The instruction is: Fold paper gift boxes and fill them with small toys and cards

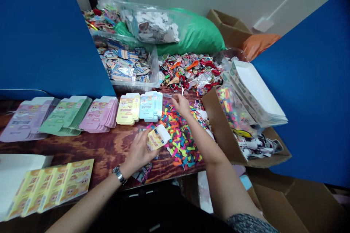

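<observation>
Now yellow box point(157, 137) in left hand point(139, 151)

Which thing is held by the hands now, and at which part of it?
The left hand holds a small yellow box by its lower end; its open flap end points away. The right hand reaches over the colourful balloons, holding nothing visible.

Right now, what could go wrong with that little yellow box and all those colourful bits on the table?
The left hand holds the small yellow box with its flap open, so anything put inside might tip out. The right hand reaches over the pile of colourful balloons, which spreads to the table's near edge, so a brush of the arm could sweep some off. The wrapped packet overhanging that edge might slide down too.
</observation>
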Motion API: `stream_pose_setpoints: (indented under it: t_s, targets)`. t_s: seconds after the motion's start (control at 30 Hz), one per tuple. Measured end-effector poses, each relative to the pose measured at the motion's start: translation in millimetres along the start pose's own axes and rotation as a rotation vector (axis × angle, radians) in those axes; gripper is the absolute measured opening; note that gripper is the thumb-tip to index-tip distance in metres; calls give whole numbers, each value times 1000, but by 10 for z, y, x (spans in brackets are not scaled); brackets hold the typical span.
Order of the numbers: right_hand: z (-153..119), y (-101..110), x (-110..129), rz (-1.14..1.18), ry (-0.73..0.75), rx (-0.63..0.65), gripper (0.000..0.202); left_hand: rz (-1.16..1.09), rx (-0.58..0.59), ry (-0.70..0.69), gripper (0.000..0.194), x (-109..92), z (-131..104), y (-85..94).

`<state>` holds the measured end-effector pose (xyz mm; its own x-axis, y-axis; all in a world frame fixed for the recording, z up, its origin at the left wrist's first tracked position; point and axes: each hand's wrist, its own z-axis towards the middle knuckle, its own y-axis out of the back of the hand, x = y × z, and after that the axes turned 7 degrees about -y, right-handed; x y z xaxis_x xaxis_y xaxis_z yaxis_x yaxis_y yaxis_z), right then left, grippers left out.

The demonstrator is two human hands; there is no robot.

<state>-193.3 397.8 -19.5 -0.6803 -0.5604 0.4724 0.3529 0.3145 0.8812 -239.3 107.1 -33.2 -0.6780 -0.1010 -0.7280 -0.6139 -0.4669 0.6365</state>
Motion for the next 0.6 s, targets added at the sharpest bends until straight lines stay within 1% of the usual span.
stream_pose_setpoints:
  t_s: [0.07,0.1,0.17,0.2,0.27,0.37,0.5,0.6]
  targets:
    - [372,-109,-50,-60,-56,28,35,-13,11,8,75,1,-16,-19]
    - [505,-170,-58,-77,-73,34,38,-15,13,11,74,8,-23,-28]
    - [671,-282,-63,-109,-108,51,44,-10,15,17,72,34,-36,-37]
    - [714,-326,-69,-120,-122,62,45,-6,16,20,72,51,-42,-37]
    - [759,-373,-105,-129,-146,80,39,-4,16,22,73,82,-54,-27]
    - [796,-353,-216,-131,-207,76,34,-17,23,28,72,108,-65,-11]
    - [869,-276,-326,-153,-342,7,48,-43,37,36,72,98,-58,-8]
    - [930,-257,-289,-180,-410,-27,50,-61,38,46,72,89,-46,-15]
